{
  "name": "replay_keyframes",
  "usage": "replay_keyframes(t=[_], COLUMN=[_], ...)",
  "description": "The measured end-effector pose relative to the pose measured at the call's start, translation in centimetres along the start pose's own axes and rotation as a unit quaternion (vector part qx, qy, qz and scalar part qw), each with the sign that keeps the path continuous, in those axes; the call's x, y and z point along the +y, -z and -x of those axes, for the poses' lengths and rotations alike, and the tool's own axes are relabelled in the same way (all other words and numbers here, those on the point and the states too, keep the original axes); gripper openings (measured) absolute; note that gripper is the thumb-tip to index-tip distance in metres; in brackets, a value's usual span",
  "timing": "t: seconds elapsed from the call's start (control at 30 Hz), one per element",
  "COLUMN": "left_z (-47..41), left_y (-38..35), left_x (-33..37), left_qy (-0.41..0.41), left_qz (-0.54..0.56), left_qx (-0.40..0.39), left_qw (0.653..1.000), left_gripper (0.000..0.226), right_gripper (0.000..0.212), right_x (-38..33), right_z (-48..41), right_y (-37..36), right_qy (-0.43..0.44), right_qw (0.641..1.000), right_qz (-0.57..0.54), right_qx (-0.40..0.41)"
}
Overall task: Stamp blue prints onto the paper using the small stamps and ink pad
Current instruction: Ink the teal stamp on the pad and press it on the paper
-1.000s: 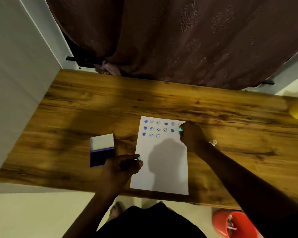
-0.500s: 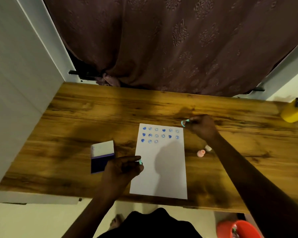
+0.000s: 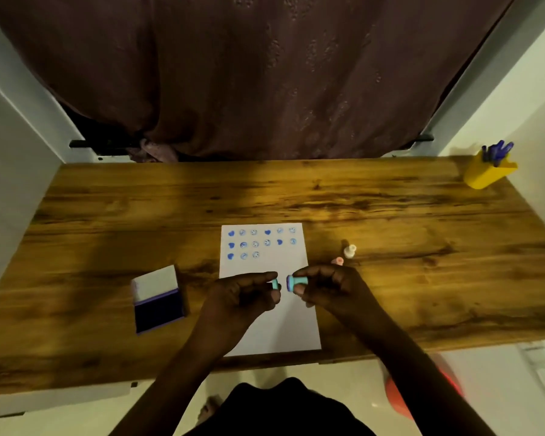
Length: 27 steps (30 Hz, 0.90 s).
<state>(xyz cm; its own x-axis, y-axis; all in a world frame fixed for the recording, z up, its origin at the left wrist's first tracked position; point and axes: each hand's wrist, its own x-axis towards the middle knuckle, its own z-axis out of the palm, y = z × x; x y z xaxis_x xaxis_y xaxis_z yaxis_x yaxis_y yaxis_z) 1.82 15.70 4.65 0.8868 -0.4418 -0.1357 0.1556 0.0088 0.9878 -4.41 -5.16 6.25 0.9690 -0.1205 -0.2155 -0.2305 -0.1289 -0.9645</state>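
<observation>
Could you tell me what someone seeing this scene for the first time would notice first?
Probably the two hands meeting over the middle of the white paper: the left hand and right hand each pinch a small teal piece, end to end. Above them, rows of blue prints fill the paper's far end. An open ink pad lies left of the paper, and a yellow pen holder stands at the table's far right corner.

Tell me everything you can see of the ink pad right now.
The ink pad is a small rectangular case lying open on the wooden table, left of the paper. Its pale lid is folded back on the far side; the near half shows a dark blue pad with a purple rim. Neither hand touches it.
</observation>
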Motion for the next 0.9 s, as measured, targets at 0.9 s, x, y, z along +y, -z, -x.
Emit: replay_keyframes(t=[0.9], left_z=[-1.6], left_y=[-5.5], left_x=[-0.7], left_qy=[-0.006], left_qz=[-0.081], left_qx=[-0.034], left_qw=[0.996], left_gripper=[0.051], right_gripper=[0.017], right_x=[1.6], right_z=[1.4], right_y=[4.8], right_qy=[-0.069], right_qw=[0.996], right_qz=[0.051], right_qx=[0.022])
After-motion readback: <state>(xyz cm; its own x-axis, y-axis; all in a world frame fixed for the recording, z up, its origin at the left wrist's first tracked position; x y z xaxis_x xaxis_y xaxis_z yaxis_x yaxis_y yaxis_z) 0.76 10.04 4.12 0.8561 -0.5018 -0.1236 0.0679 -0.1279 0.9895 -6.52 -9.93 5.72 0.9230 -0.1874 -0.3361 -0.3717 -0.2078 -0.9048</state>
